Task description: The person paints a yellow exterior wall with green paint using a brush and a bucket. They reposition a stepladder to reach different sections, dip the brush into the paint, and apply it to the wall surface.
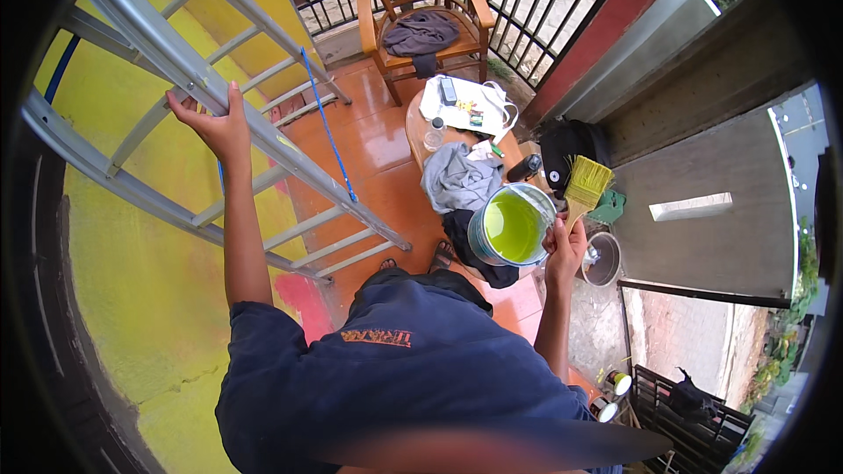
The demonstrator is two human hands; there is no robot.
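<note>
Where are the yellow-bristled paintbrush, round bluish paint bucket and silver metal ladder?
Yellow-bristled paintbrush (587, 183), head view: bristles.
Round bluish paint bucket (477, 240), head view: outer wall.
Silver metal ladder (158, 37), head view: side rail.

Open passage: the strip of orange tile floor (378, 145) between ladder (158, 35) and table (415, 132). Left hand (219, 127) was wrapped on the ladder's rail; gaps between rungs admitted an arm, with the yellow wall (132, 298) behind. Blue rope (330, 136) crossed the ladder's table-side edge. Bucket (477, 241), just left of the right hand (565, 246), obstructed reach toward the table's near end; brush (587, 183) projected beyond that hand. Chair (369, 17) bounded the far end.
</note>
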